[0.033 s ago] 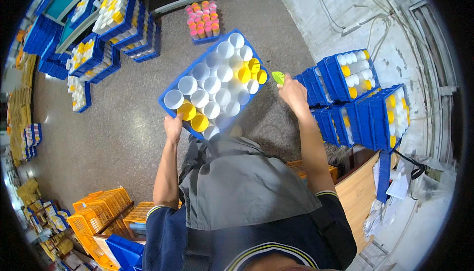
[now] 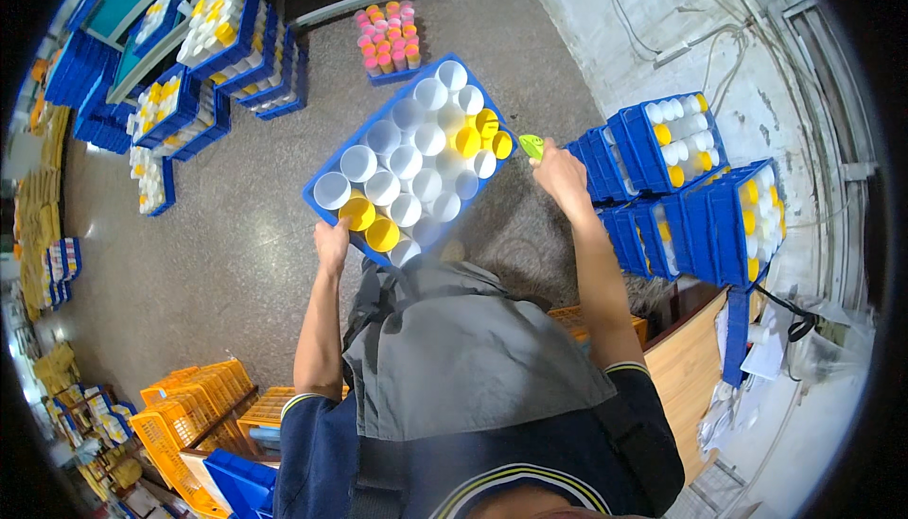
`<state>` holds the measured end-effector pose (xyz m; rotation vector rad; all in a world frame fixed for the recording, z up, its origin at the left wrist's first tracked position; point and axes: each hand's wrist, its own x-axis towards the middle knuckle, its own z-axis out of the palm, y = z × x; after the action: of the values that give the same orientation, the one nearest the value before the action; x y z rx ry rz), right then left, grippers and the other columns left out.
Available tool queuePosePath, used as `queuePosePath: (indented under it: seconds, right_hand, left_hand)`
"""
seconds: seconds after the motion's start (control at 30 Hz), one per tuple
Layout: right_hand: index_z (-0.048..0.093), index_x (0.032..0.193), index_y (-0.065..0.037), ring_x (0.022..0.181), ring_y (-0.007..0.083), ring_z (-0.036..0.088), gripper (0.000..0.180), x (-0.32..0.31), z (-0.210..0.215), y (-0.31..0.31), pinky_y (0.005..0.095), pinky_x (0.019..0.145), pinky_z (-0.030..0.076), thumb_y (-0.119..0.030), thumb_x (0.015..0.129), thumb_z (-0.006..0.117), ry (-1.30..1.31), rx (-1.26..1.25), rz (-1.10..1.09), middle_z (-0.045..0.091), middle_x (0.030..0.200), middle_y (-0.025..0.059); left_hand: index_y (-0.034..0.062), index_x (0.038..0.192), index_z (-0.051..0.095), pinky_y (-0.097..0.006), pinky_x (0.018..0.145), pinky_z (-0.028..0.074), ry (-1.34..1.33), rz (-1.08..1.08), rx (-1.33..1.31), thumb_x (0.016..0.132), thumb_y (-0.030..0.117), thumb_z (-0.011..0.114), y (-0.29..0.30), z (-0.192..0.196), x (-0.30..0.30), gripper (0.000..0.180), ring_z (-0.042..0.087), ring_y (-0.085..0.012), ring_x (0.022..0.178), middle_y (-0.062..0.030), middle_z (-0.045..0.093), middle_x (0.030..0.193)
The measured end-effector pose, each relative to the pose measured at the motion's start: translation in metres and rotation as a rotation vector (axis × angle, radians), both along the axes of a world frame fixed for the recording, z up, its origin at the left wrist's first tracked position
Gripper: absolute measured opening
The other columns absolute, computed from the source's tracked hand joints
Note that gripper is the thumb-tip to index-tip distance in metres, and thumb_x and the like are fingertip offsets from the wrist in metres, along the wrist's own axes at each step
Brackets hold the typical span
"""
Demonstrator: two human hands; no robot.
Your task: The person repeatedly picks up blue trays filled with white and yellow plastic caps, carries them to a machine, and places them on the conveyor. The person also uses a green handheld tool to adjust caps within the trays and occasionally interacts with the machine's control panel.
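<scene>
A blue crate (image 2: 330, 151) filled with white and yellow open-topped cups is tilted in front of me. At its near left edge, my left hand (image 2: 331, 240) is closed on the rim beside two yellow cups (image 2: 382, 233). Past the crate's right end, my right hand (image 2: 560, 179) is closed around a lime-green hand tool (image 2: 532, 147). Only the tool's flat front part shows, so its exact kind is unclear. The tool is near the crate's right corner, apart from it. White cups (image 2: 406, 162) fill most of the crate, with several yellow ones at the right end.
Stacked blue crates (image 2: 653, 169) of white and yellow cups stand close on my right, by a white wall (image 2: 615, 27). More stacks (image 2: 218, 46) stand far left. Pink and orange cups (image 2: 390, 39) sit in a crate ahead. Orange baskets (image 2: 194, 415) lie behind me at left.
</scene>
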<state>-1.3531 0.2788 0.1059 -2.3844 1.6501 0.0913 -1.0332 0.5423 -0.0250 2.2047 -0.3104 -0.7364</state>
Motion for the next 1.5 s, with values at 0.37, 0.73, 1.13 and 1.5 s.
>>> queuePosePath:
  seconds: [0.37,0.73,1.13,1.5]
  right_hand:
    - [0.060,0.111,-0.001,0.093,0.0408,0.067,0.038,-0.023,-0.001,0.003,0.0489,0.079,0.053,-0.030,0.086,0.065,0.064,0.152,-0.037,0.070,0.094,0.0244]
    - [0.057,0.115,-0.003,0.096,0.0404,0.066,0.038,-0.019,0.009,0.045,0.0498,0.083,0.051,-0.031,0.089,0.062,0.086,0.324,0.048,0.069,0.098,0.0239]
    - [0.055,0.110,0.000,0.090,0.0419,0.067,0.036,-0.009,0.007,0.085,0.0506,0.079,0.051,-0.029,0.089,0.063,0.031,0.384,0.201,0.069,0.091,0.0255]
    - [0.054,0.111,0.000,0.090,0.0427,0.066,0.035,-0.008,0.010,0.130,0.0505,0.080,0.051,-0.027,0.090,0.061,-0.008,0.500,0.419,0.068,0.089,0.0259]
  left_hand:
    - [-0.0085,0.088,0.068,-0.036,0.070,0.050,0.031,-0.002,-0.192,0.080,0.018,0.065,0.001,0.013,-0.004,0.028,0.065,-0.0201,0.074,-0.0139,0.070,0.080]
    - [-0.0081,0.086,0.069,-0.038,0.068,0.050,0.010,-0.037,-0.070,0.078,0.020,0.065,-0.007,-0.006,0.006,0.030,0.065,-0.0213,0.074,-0.0154,0.069,0.078]
    - [-0.0095,0.092,0.069,-0.041,0.076,0.051,-0.045,0.014,0.135,0.078,0.023,0.063,-0.024,0.009,-0.002,0.036,0.070,-0.0322,0.084,-0.0238,0.071,0.087]
    - [-0.0082,0.096,0.070,-0.044,0.088,0.051,-0.188,0.006,0.397,0.079,0.031,0.060,-0.048,0.009,-0.011,0.044,0.066,-0.0402,0.101,-0.0285,0.068,0.102]
